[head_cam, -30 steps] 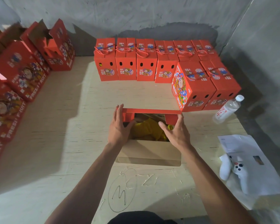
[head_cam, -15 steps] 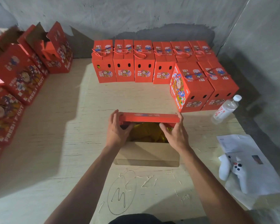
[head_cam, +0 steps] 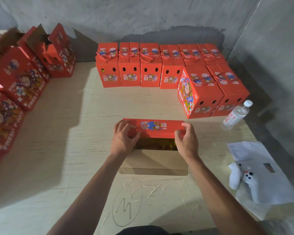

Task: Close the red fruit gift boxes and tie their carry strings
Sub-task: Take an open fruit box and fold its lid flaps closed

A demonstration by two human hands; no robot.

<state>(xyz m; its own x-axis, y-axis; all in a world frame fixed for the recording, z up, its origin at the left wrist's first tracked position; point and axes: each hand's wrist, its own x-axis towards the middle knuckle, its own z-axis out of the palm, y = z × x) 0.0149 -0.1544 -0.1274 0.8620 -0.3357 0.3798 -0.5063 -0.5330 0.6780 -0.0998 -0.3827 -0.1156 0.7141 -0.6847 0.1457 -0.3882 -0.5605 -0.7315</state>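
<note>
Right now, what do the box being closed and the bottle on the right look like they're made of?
Box: printed cardboard, apparently; matte red outside, plain brown inside its near flap, with folded creases. Bottle: clear plastic, probably; see-through body, white cap, printed label.

Both forearms are bare down to the left hand (head_cam: 124,139) and the right hand (head_cam: 187,141), with no sleeves, rings or watch. Dark clothing (head_cam: 143,231) shows below them.
</note>
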